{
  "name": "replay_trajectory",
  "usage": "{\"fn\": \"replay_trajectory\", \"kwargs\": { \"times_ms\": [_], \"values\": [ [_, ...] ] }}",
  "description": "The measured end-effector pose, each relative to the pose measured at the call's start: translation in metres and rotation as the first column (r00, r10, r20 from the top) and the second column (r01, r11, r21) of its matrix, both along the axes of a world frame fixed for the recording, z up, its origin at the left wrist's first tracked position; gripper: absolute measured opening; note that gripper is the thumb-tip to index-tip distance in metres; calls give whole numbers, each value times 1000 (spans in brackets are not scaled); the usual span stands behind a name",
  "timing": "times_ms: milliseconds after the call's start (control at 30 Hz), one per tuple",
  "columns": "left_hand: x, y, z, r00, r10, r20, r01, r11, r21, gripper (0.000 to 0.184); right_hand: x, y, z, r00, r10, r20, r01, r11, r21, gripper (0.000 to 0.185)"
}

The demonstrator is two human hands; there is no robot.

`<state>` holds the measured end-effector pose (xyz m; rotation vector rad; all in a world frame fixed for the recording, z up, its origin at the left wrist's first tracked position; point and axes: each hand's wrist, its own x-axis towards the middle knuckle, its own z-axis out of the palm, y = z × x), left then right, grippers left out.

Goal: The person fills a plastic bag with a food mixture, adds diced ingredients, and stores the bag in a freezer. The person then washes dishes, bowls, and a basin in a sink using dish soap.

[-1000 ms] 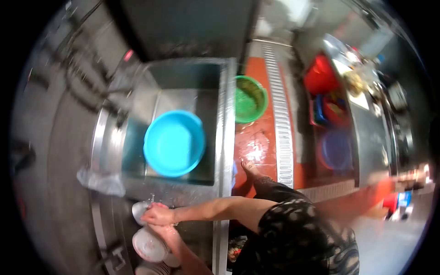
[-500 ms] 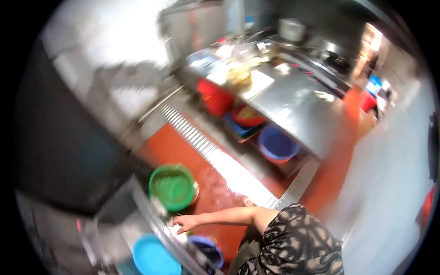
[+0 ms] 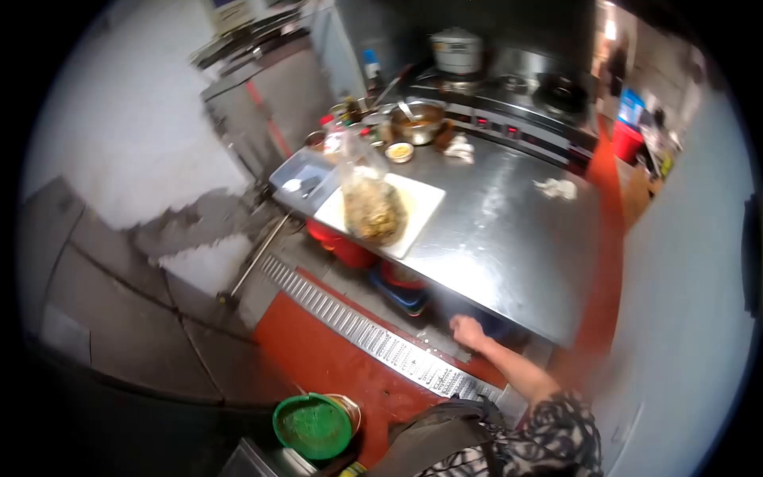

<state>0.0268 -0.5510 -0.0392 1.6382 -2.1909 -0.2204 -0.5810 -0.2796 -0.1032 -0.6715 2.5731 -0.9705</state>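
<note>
My right hand (image 3: 467, 330) is held out past the near edge of the steel counter (image 3: 509, 262), above the floor drain side. Its fingers are curled in, and no object shows in them. Below the counter, close to that hand, a dark blue basin (image 3: 485, 319) is partly hidden and blurred. My left hand is out of view. On the counter, a clear plastic bag of brownish food (image 3: 373, 211) rests on a white cutting board (image 3: 425, 199). Left of the board stands a clear plastic tub (image 3: 302, 179).
A green bucket (image 3: 314, 425) stands on the red floor (image 3: 306, 338), near the metal drain grate (image 3: 397, 350). At the back are a metal bowl (image 3: 419, 119), a small bowl (image 3: 399, 152), and a large pot (image 3: 457, 54) on the stove. A crumpled white cloth (image 3: 556, 188) lies at right.
My right hand has moved from the steel sink edge beside the green bucket to the counter's near edge. The view has swung toward the counter; the light blue basin has left it.
</note>
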Motion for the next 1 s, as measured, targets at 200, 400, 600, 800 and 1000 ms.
{"fn": "replay_trajectory", "kwargs": {
  "times_ms": [200, 400, 600, 800, 1000],
  "values": [
    [-314, -125, 65, 780, -593, -200, 597, 801, -44, 81, -95, -136, 97, 953, -176, -245, 44, 886, -462, 96],
    [-603, -213, 107, 292, -844, -450, 946, 325, 5, 121, -160, -241, 155, 874, -228, -429, 106, 951, -290, 113],
    [-800, -252, 76, 235, -828, -509, 959, 111, 261, 133, -217, -289, 107, 951, -297, -84, 224, 852, -474, 67],
    [-902, -240, 21, -24, -803, -595, 917, -254, 307, 85, -226, -297, 90, 894, -436, 106, 372, 586, -720, 27],
    [-893, -194, 62, 354, -181, -917, 882, -260, 392, 17, -253, -300, 115, 741, -663, 110, 540, 489, -685, 16]
  ]
}}
